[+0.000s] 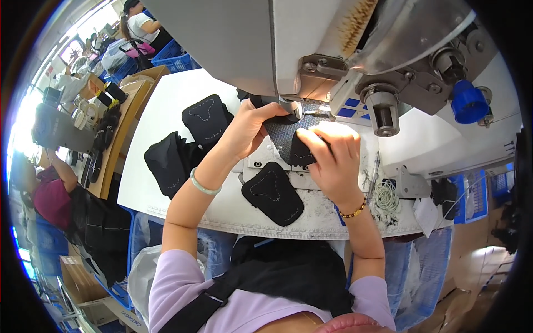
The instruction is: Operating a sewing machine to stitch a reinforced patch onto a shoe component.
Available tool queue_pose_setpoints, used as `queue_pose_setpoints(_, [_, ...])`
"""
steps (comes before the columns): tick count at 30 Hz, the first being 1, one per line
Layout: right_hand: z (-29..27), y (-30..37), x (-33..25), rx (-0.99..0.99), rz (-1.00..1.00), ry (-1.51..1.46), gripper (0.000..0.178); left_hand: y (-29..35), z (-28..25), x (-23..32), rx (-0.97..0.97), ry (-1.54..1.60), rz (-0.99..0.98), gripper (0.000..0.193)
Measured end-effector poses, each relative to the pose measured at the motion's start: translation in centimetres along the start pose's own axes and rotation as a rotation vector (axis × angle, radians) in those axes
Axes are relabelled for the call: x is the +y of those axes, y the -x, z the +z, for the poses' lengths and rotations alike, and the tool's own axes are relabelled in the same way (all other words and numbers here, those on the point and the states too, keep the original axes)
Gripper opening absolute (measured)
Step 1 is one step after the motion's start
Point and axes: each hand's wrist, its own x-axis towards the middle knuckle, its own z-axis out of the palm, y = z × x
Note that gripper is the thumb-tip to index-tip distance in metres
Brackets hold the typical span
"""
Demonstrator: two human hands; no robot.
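Under the head of a sewing machine (233, 44) lies a fabric piece (284, 134) with a grey textured face and black parts along its edges. My left hand (248, 130) grips its left side close to the presser area, thumb stretched toward the needle. On the other side, my right hand (337, 158) pinches the black near corner, fingers bent over it. The needle itself is hidden. Just in front of the piece, a black rounded pad (273, 194) with white stitch lines lies flat on the white table (222, 213).
Stacked black pads (205, 121) and a looser pile of black pieces (168, 164) lie left of my left arm. Coiled pale cord (387, 197) sits right of my right wrist, among black lint. Blue crates (425, 272) stand below the table edge. Co-workers (141, 28) sit at the left.
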Motion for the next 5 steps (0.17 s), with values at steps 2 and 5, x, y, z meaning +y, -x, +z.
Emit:
queue_pose_setpoints(2, [-0.2,-0.27,-0.25,-0.003,-0.034,0.048,0.041,-0.06,-0.14,-0.32,-0.005,0.012,0.023,0.014])
queue_pose_setpoints(5, [-0.2,-0.09,-0.06,-0.01,-0.06,0.126,0.029,-0.34,-0.7,-0.93,-0.008,-0.006,0.04,0.021])
